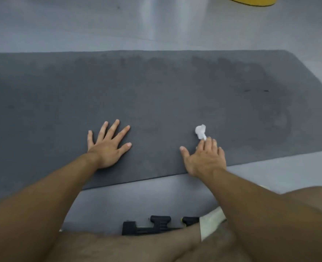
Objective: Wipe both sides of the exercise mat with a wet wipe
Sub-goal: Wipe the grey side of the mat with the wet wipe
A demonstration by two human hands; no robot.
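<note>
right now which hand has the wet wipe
The right hand: its fingertips touch the crumpled white wet wipe. The left hand lies flat on the exercise mat, fingers spread.

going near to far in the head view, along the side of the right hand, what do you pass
black object on the floor → right hand → wet wipe → far edge of the exercise mat → yellow object

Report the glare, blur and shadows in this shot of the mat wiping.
Head view: a pale vertical glare streak on the glossy grey floor; even, soft light, with no hard shadows under the left hand or right hand; the crumpled white wet wipe looks washed-out and soft; darker patches mottle the dark grey foam exercise mat at right.
</note>
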